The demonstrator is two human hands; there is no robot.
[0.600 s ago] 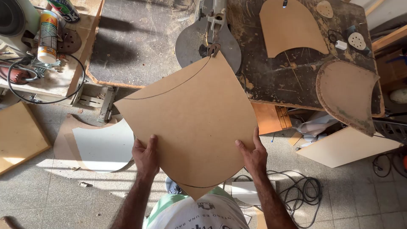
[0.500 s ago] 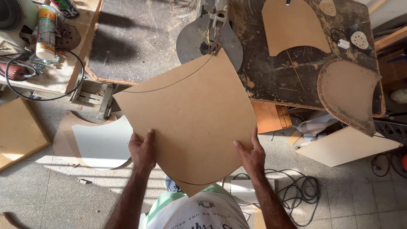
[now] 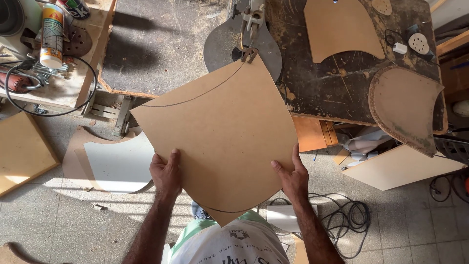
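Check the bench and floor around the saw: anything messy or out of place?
Sawdust lies thick on the dark bench behind the saw blade. Offcuts and a loose black cable lie on the floor by the board.

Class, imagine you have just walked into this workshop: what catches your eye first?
A large brown fibreboard panel fills the centre, held at its near edge by the left hand and right hand. Its far corner meets the saw blade at a pencilled curve. A similar cut shape lies on the dark bench beyond.
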